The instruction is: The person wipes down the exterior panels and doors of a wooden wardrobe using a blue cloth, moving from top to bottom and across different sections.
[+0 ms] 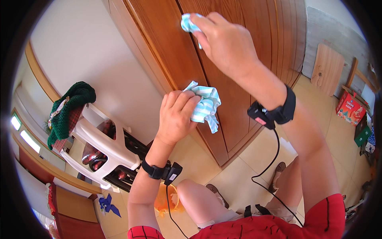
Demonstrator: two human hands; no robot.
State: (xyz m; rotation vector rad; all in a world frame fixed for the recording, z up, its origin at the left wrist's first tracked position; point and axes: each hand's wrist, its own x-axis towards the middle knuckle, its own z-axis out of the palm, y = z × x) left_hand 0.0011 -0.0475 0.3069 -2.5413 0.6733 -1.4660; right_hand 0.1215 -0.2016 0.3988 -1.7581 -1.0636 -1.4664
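In front of me stands a brown wooden wardrobe (219, 74) with panelled doors. My left hand (179, 115) grips a crumpled blue-and-white striped cloth (206, 103), which hangs out past the fingers in front of the lower door area. Higher up and to the right, my right hand (226, 41) pinches a small bunched striped cloth (188, 23) against or close to the door, near the dark gap between two panels. Whether that cloth touches the wood I cannot tell. Both wrists wear black straps with small cabled devices.
At left, stacked white plastic chairs (98, 134) carry a dark green knitted item (74, 98). An orange-lined bin (167, 197) stands by my knee. A wooden board (327, 70) leans at right, near a red carton (350, 107). A blue cloth-like item (109, 204) lies on the floor.
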